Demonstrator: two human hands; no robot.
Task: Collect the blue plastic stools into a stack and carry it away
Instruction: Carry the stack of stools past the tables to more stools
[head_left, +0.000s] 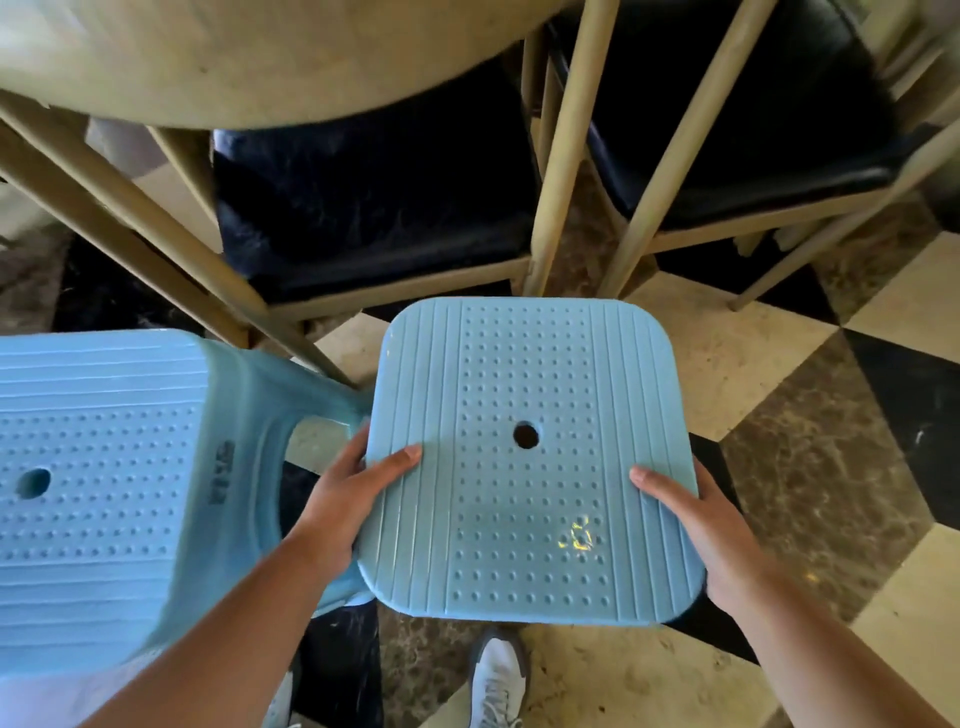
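Nearest the camera, the left hand and right hand grip opposite edges of one blue stool, thumbs flat on its seat, fingers curled beneath. Just left, touching it, lies the second stool. No containers show.

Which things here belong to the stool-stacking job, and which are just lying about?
Part of the job:
- held blue stool, gripped at its seat edges by the left hand and right hand
- second blue stool at left

Just about:
- round table
- dark-cushioned chairs
- checkered floor
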